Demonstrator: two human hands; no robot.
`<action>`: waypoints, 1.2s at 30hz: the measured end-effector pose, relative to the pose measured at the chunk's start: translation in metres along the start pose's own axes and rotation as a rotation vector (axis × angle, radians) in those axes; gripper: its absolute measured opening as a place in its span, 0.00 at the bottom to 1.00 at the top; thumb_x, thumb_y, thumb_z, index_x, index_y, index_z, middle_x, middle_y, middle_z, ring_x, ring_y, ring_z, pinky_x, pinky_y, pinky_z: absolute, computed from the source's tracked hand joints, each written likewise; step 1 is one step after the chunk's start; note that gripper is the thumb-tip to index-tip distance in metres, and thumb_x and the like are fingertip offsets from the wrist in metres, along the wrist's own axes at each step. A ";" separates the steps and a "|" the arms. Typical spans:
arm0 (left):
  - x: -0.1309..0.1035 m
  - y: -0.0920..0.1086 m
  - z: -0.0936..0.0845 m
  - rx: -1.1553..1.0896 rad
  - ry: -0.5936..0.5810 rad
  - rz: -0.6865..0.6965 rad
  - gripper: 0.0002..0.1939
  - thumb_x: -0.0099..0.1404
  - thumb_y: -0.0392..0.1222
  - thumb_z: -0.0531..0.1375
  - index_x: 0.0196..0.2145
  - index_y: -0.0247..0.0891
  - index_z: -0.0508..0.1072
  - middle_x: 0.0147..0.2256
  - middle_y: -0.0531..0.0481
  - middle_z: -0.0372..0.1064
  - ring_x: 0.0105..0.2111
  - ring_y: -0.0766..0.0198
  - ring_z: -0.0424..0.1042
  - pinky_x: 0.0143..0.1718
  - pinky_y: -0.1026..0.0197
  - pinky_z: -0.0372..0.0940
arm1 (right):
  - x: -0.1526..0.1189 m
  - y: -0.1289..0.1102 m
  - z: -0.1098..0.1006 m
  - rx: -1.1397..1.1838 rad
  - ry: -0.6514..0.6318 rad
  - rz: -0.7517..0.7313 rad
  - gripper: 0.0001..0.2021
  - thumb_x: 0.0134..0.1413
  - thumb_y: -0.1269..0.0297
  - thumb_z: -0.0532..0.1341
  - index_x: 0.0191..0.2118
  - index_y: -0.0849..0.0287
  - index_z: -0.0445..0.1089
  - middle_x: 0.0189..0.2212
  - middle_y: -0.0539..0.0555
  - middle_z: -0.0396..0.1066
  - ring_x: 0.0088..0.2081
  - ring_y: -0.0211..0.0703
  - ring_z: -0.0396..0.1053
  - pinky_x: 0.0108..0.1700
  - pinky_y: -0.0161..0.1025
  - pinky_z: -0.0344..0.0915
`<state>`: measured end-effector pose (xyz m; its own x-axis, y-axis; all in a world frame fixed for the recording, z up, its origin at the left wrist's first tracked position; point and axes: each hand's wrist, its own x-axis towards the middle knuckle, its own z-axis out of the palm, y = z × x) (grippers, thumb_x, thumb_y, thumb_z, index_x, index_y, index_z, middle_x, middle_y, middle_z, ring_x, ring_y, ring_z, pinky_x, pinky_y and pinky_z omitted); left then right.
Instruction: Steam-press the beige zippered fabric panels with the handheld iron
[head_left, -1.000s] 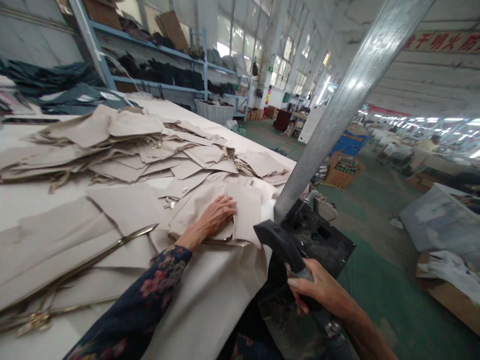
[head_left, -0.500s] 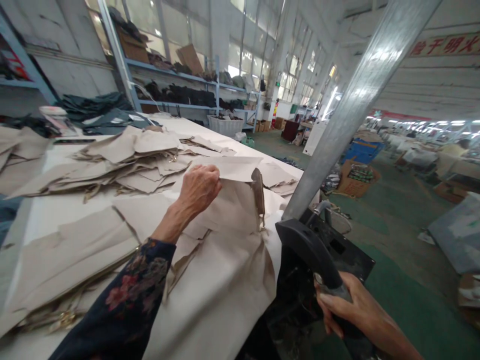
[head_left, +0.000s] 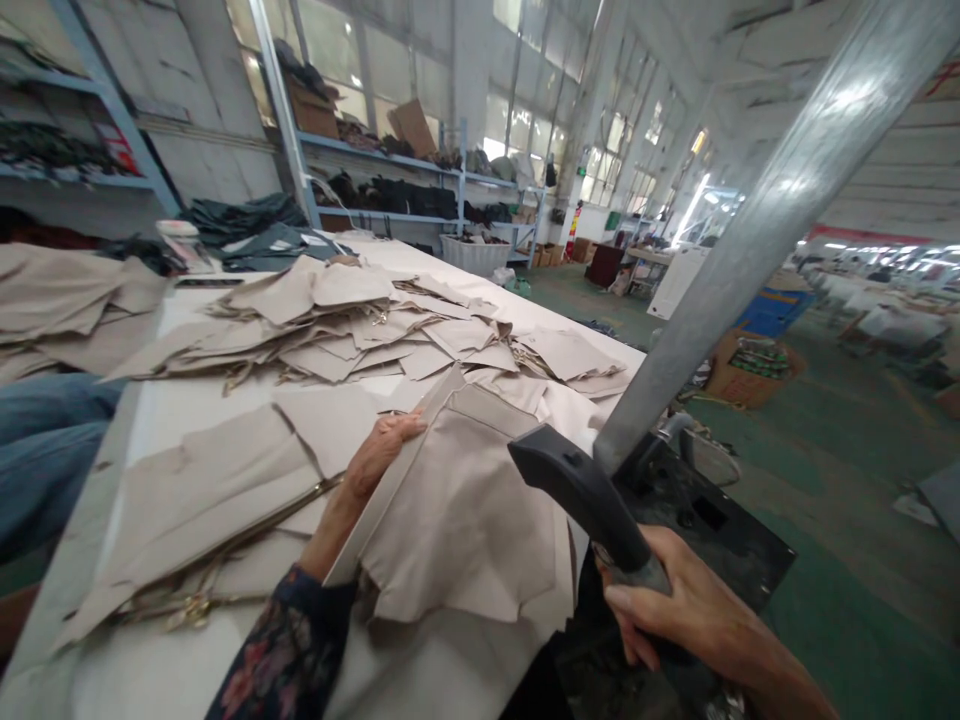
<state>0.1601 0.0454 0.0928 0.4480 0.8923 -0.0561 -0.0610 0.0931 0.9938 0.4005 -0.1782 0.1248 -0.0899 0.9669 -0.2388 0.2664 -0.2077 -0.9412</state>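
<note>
My left hand [head_left: 386, 450] is closed on the left edge of a beige fabric piece [head_left: 472, 510], the edge pinched between thumb and fingers. The piece hangs spread over the table's near edge, with a stitched seam along its top. In my right hand [head_left: 667, 600] is a black curved handheld tool [head_left: 577, 490] with a flat, nozzle-like head. My fingers wrap around its grip, and the head sits just right of the fabric's upper right side. Left of my left arm lies a stack of beige pieces with metal zippers [head_left: 217, 500].
A larger heap of beige pieces [head_left: 337, 320] covers the middle of the white table [head_left: 480, 290]. A slanted metal post [head_left: 720, 270] rises by a black machine panel [head_left: 705, 510] at right. At left, a person's denim-clad leg [head_left: 52, 450] is beside the table.
My left hand has moved down, and the fabric piece is now turned and spread out nearer to me. The black tool in my right hand is now beside the fabric. The view has swung right-to-left slightly.
</note>
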 end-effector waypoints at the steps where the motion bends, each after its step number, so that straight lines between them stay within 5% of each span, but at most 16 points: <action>1: 0.002 -0.003 -0.002 -0.027 0.014 -0.006 0.15 0.50 0.43 0.59 0.34 0.32 0.75 0.29 0.50 0.74 0.22 0.67 0.67 0.21 0.67 0.61 | 0.009 -0.001 0.002 -0.002 -0.022 -0.007 0.07 0.51 0.63 0.59 0.31 0.62 0.62 0.15 0.47 0.65 0.16 0.33 0.62 0.19 0.29 0.57; 8: 0.003 -0.009 0.003 -0.223 0.025 0.015 0.13 0.47 0.40 0.62 0.31 0.33 0.77 0.30 0.49 0.74 0.21 0.67 0.68 0.23 0.67 0.63 | 0.058 -0.019 0.016 -0.051 -0.110 -0.037 0.04 0.51 0.68 0.58 0.30 0.62 0.62 0.14 0.46 0.66 0.16 0.33 0.62 0.21 0.30 0.60; 15: -0.003 -0.007 0.009 -0.309 -0.144 0.060 0.16 0.48 0.40 0.61 0.36 0.32 0.77 0.34 0.46 0.75 0.28 0.61 0.72 0.29 0.64 0.65 | 0.090 -0.027 0.021 -0.007 -0.129 -0.110 0.04 0.52 0.68 0.58 0.29 0.61 0.62 0.14 0.46 0.65 0.16 0.35 0.63 0.21 0.31 0.62; 20: -0.004 -0.012 0.011 -0.312 -0.160 0.070 0.14 0.49 0.40 0.59 0.34 0.31 0.77 0.33 0.45 0.74 0.26 0.63 0.71 0.26 0.64 0.63 | 0.110 -0.034 0.019 0.024 -0.093 -0.164 0.09 0.52 0.64 0.59 0.24 0.61 0.62 0.13 0.46 0.65 0.16 0.36 0.64 0.21 0.33 0.63; 29: 0.010 -0.028 0.000 -0.209 -0.052 0.023 0.17 0.47 0.42 0.61 0.35 0.32 0.77 0.33 0.49 0.74 0.22 0.67 0.68 0.24 0.67 0.61 | 0.087 -0.036 -0.001 -0.033 -0.037 -0.132 0.10 0.52 0.64 0.59 0.24 0.61 0.62 0.13 0.47 0.65 0.16 0.37 0.65 0.21 0.33 0.64; 36: 0.004 -0.022 0.010 -0.288 -0.134 0.026 0.18 0.48 0.42 0.61 0.38 0.33 0.76 0.31 0.48 0.75 0.28 0.61 0.72 0.30 0.64 0.65 | 0.087 -0.023 0.012 -0.019 -0.144 -0.074 0.03 0.52 0.69 0.57 0.31 0.62 0.62 0.14 0.45 0.66 0.16 0.34 0.63 0.19 0.29 0.60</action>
<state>0.1724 0.0427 0.0719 0.5553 0.8316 0.0011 -0.3155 0.2094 0.9255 0.3747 -0.0912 0.1232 -0.2464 0.9478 -0.2026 0.2721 -0.1330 -0.9530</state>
